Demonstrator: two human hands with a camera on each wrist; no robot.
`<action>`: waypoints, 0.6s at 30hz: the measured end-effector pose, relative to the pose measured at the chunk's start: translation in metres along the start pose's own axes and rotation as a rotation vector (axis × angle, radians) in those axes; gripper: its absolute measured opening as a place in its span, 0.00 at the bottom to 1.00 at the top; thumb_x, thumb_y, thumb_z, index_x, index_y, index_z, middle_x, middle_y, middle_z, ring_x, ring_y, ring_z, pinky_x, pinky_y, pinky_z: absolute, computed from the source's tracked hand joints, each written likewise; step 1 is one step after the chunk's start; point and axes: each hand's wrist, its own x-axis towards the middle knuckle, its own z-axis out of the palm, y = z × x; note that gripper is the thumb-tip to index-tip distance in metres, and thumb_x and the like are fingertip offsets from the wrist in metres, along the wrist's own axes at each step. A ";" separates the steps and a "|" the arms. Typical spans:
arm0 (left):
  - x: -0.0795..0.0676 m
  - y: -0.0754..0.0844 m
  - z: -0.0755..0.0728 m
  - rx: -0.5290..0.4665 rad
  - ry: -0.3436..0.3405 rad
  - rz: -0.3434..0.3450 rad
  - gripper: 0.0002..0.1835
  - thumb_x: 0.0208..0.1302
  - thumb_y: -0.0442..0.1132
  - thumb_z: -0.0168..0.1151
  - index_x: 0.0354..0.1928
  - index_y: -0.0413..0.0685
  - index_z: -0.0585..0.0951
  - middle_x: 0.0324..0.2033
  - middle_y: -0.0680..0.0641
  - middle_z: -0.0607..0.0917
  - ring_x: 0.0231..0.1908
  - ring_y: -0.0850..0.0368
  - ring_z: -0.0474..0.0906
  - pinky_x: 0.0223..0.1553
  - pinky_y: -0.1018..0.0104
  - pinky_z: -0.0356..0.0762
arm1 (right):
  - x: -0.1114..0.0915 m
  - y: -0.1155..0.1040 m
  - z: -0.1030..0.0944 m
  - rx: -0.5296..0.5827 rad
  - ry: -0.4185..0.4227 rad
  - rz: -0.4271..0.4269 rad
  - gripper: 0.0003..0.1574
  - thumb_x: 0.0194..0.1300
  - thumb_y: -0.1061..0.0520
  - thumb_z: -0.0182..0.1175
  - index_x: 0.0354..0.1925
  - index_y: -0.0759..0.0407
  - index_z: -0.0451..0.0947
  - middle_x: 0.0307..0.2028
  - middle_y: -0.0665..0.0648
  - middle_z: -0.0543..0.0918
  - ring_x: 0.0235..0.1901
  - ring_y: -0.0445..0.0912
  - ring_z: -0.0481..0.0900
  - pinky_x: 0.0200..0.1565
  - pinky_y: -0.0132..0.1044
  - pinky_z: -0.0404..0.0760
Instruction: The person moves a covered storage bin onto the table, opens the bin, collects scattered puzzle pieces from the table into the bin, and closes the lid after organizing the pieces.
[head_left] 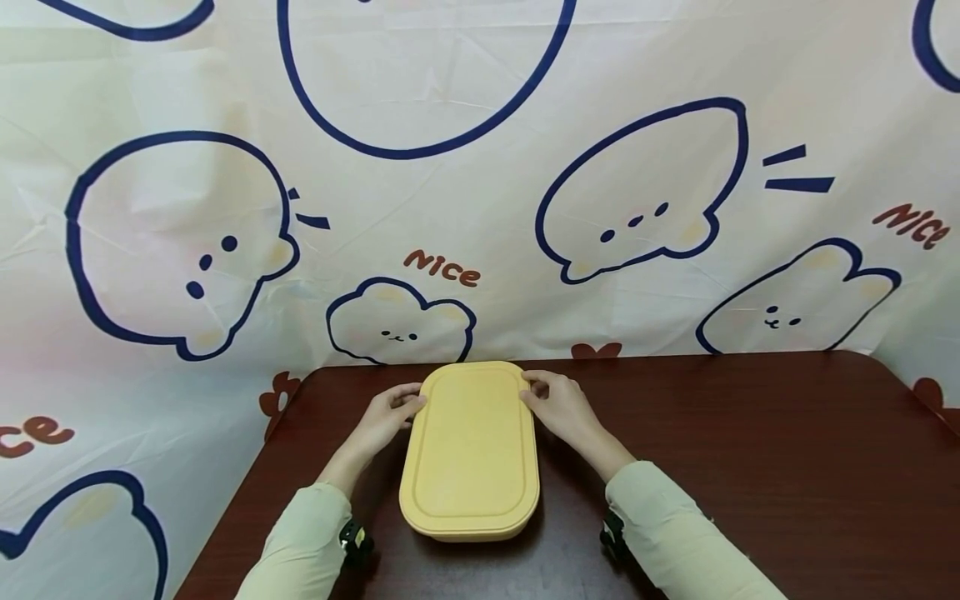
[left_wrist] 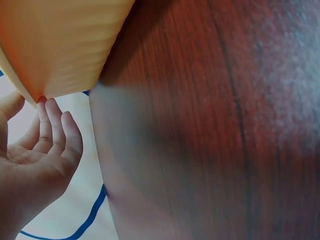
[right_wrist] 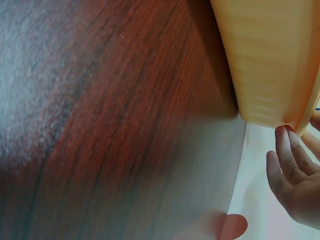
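Note:
A yellow rectangular box with rounded corners stands on the table, its lid on top with a raised line round the edge. My left hand pinches the lid's rim near the far left corner, thumb on the edge and fingertips beneath the lip. At the far right corner, my right hand holds the rim in the same way. Both wrist views show the box's side wall tapering down to the table, with the fingers touching below the rim. Whatever is inside the box is hidden by the lid.
The dark red-brown wooden table extends to both sides of the box. Right behind its far edge hangs a pale cloth printed with blue cartoon outlines. Light sleeves cover both forearms, with a dark wrist device on the left.

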 end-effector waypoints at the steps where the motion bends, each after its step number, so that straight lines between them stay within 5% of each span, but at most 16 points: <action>1: 0.000 0.000 0.000 0.003 0.004 -0.001 0.24 0.74 0.41 0.56 0.65 0.34 0.72 0.52 0.37 0.80 0.48 0.50 0.78 0.51 0.50 0.77 | 0.000 0.000 0.000 0.001 -0.002 -0.002 0.21 0.68 0.58 0.64 0.57 0.64 0.80 0.35 0.53 0.84 0.34 0.44 0.79 0.36 0.39 0.78; 8: -0.003 0.000 0.001 0.045 0.027 0.017 0.23 0.75 0.39 0.55 0.65 0.33 0.72 0.55 0.35 0.79 0.54 0.44 0.75 0.53 0.44 0.74 | -0.004 0.004 -0.001 0.016 -0.018 -0.005 0.21 0.69 0.58 0.63 0.58 0.62 0.79 0.37 0.53 0.84 0.35 0.44 0.78 0.35 0.38 0.78; 18: -0.017 0.005 0.000 0.154 0.063 0.037 0.20 0.75 0.39 0.55 0.64 0.37 0.74 0.58 0.37 0.77 0.55 0.43 0.76 0.54 0.49 0.74 | -0.013 0.001 -0.009 -0.001 -0.033 0.018 0.16 0.69 0.57 0.63 0.54 0.58 0.82 0.39 0.52 0.84 0.36 0.44 0.79 0.36 0.39 0.78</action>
